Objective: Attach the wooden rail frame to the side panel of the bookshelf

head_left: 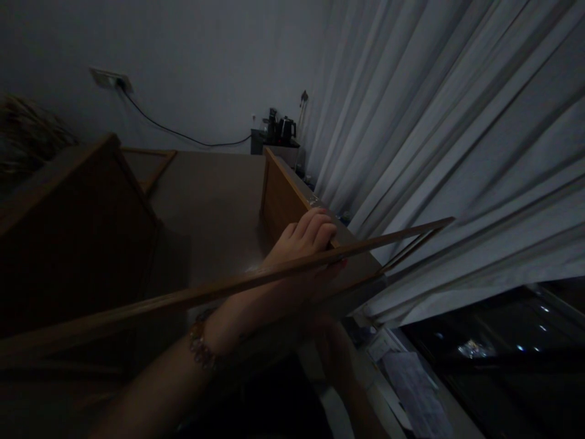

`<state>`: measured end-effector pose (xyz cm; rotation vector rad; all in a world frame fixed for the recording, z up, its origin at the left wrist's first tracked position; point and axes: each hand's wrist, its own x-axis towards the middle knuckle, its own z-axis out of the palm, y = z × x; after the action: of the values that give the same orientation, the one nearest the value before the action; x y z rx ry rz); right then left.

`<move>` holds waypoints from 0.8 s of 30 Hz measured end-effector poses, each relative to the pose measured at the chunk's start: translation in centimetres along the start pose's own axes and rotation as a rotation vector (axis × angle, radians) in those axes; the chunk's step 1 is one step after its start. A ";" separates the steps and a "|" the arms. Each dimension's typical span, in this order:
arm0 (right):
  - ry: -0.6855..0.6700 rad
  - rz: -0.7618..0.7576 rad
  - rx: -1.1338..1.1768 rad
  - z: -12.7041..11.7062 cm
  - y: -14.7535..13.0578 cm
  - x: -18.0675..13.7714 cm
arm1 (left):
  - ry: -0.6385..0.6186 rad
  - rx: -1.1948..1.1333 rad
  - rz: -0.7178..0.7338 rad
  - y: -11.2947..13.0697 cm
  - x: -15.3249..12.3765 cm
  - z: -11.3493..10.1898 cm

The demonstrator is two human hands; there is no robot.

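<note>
My left hand (304, 238), with a beaded bracelet at its wrist, reaches in from the lower left. Its fingers are bent together around a long, thin wooden frame (201, 294), with a reddish nail showing just below the strip. The frame slants up from the left edge to a corner on the right, crossing over my wrist. Just behind the fingers is the near end of an upright brown wooden panel (287, 195). Lower down, my right hand (322, 341) is dark and blurred. Its fingers cannot be made out, nor can what it touches.
A dark wooden cabinet piece (82, 225) stands at left, with another frame corner (158, 174) behind it. A black kettle (287, 128) stands at the back by the wall. White curtains (411, 122) hang at right. Papers (414, 390) lie lower right beside a dark glossy surface (498, 347).
</note>
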<state>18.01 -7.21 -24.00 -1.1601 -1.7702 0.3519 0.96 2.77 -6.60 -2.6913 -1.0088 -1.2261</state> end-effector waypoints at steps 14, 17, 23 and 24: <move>-0.276 -0.445 -0.421 -1.5 2.4 0.2 | 0.025 0.007 -0.027 0.1 -0.1 0.1; -0.270 -0.408 -0.462 -1.2 1.4 0.3 | 0.007 0.008 -0.020 0.1 -0.1 0.2; -0.148 -0.353 -0.497 -0.2 0.2 -0.2 | 0.029 0.000 -0.021 0.1 -0.1 0.2; -0.121 -0.334 -0.504 0.0 0.2 -0.4 | 0.031 0.001 -0.017 0.1 -0.1 0.2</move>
<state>18.18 -7.46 -24.35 -1.1661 -2.1911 -0.2438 1.14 2.65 -6.81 -2.6600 -1.0300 -1.2660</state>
